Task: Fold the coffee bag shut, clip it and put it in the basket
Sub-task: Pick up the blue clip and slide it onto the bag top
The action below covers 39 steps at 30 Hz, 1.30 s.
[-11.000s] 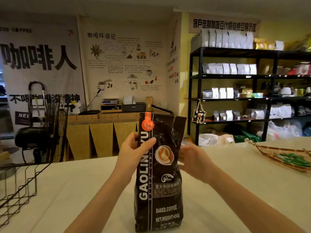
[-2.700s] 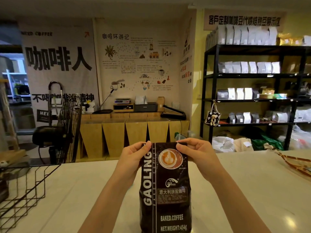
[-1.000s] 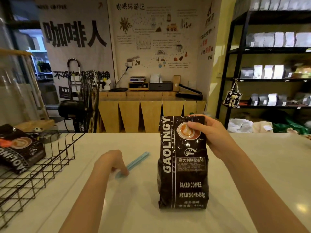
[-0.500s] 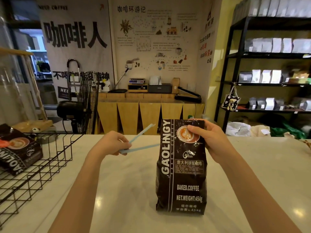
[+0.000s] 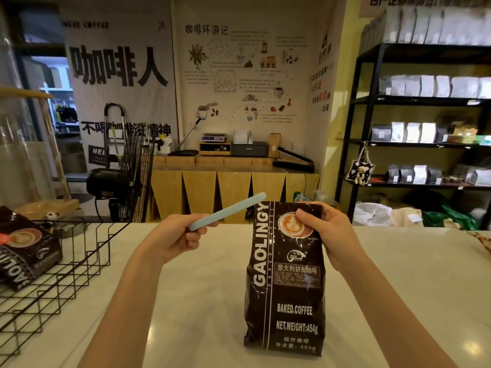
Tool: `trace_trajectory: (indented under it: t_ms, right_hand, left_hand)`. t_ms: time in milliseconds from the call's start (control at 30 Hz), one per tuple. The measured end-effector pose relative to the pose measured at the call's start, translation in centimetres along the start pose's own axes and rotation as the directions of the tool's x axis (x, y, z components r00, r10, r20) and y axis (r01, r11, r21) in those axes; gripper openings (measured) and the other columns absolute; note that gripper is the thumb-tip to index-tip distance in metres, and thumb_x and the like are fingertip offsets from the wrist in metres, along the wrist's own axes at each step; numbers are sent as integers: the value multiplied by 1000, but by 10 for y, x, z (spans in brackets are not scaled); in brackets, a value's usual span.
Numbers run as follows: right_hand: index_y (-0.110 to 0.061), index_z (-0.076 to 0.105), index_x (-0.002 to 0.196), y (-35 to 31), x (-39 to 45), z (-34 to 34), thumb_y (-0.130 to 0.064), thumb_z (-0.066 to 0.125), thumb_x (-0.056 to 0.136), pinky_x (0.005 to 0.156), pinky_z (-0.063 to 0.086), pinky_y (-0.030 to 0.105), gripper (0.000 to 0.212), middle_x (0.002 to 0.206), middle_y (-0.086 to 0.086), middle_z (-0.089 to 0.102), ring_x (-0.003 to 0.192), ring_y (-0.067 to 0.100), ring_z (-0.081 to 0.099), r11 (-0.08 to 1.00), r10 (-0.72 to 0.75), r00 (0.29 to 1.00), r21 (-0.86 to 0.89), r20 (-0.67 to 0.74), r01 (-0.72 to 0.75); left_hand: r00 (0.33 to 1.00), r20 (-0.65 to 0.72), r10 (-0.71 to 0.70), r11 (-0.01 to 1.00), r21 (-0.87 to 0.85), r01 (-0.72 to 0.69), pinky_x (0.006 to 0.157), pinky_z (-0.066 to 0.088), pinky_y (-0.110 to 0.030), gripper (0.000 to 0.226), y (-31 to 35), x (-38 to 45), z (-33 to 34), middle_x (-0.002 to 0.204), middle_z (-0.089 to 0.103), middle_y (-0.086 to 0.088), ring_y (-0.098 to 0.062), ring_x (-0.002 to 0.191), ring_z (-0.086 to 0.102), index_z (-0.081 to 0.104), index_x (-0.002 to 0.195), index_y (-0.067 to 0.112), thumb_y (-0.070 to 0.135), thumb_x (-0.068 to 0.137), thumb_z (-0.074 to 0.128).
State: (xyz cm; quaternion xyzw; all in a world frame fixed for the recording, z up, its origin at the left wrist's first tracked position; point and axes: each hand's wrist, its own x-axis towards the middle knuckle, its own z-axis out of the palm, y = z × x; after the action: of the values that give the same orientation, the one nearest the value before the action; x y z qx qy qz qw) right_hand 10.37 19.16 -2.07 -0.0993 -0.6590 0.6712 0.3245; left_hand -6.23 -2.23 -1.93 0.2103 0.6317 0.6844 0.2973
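A pale worktop [image 5: 207, 301] fills the foreground of a coffee shop, with a black wire basket [image 5: 66, 266] at its left edge already holding one dark coffee pack [image 5: 25, 248]. Near the centre stands the coffee bag [image 5: 287, 277] to be sealed, upright on its base, its top folded down. The right hand [image 5: 329, 229] grips that folded top, thumb across the printed front, fingers behind. The left hand [image 5: 175, 240] is closed round one end of a long pale-blue clip [image 5: 228, 210], whose far tip reaches the bag's upper left corner; from this angle it appears shut, though whether its tip touches the foil cannot be told.

The clipping step looks imminent, with the basket drop yet to come. The risk lies in the fold: the foil is probably springy, and any easing of the right hand's pinch while the clip is opened and slid across could let it unroll. A clip pushed on at a slant may catch only part of the fold, or tip the bag over.
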Motion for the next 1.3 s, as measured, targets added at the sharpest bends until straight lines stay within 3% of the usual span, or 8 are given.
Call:
trace_trajectory:
  t_ms: [233, 400, 767, 1000, 1067, 1100, 1200, 1300]
  right_hand:
    - [-19, 66, 85, -1, -1, 3, -9, 66, 77, 67, 58, 29, 12, 77, 4, 74, 70, 17, 71, 1000, -24, 999, 14, 29, 24]
    - [-20, 67, 81, -8, -6, 10, -5, 65, 75, 62, 59, 23, 16, 70, 0, 74, 67, 13, 71, 995, -100, 991, 30, 86, 97]
    - [-17, 68, 78, -6, -10, 18, -6, 67, 76, 59, 58, 24, 12, 67, -2, 73, 63, 12, 69, 991, -128, 988, 58, 88, 123]
    - [-19, 69, 78, -12, -11, 18, -10, 61, 82, 64, 56, 23, 12, 66, -4, 74, 71, 16, 67, 996, -85, 989, 12, 124, 84]
    - [-19, 72, 68, -16, -9, 15, -22, 50, 90, 74, 51, 26, 31, 63, -4, 74, 75, 15, 65, 1000, -18, 992, 8, 126, 17]
    - [-18, 74, 68, -19, -9, 13, -31, 43, 92, 81, 48, 28, 41, 68, -2, 74, 80, 14, 65, 999, 37, 992, 3, 117, -37]
    - [-18, 66, 105, -21, -9, 6, -61, 25, 83, 109, 29, 37, 63, 109, 6, 68, 117, 21, 53, 993, 113, 975, -50, 189, -106]
    - [-24, 46, 131, -26, -11, 6, -69, 29, 77, 117, 11, 43, 73, 143, 6, 44, 138, 23, 30, 986, 126, 958, -141, 258, -91]
  left_hand:
    - [998, 13, 63, 985, 161, -64, 38, 30, -15, 21, 9, -5, 33, 49, 47, 1, -5, 36, 34, 65, 89, 0, 18, 86, 53]
    - [967, -71, 243, 941, 260, -217, 37, 27, -16, 23, 18, -10, 63, 41, 45, 4, -7, 35, 31, 63, 64, 7, 19, 83, 55]
    - [726, -240, 644, 708, 546, -448, 40, 26, -15, 58, 5, -11, 93, 39, 28, 3, -9, 37, 26, 31, 37, 17, 44, 88, 42]
    - [676, -387, 627, 777, 367, -511, 48, 28, -26, 57, -5, -10, 105, 43, 31, -1, -14, 43, 31, 32, 39, 16, 43, 88, 41]
    - [677, -423, 603, 798, 303, -522, 47, 29, -26, 56, -5, -9, 106, 43, 32, -3, -15, 44, 32, 33, 39, 15, 41, 88, 43]
    - [672, -431, 603, 797, 298, -525, 46, 30, -24, 56, -6, -9, 107, 43, 33, -3, -14, 43, 33, 33, 39, 15, 41, 88, 44]
    - [641, -430, 636, 772, 350, -531, 40, 29, -17, 57, -8, -8, 107, 40, 32, 0, -8, 36, 31, 32, 38, 16, 41, 87, 45]
    - [620, -425, 660, 751, 392, -531, 44, 28, -24, 58, -9, -8, 107, 40, 31, -1, -13, 40, 31, 33, 37, 15, 40, 88, 46]
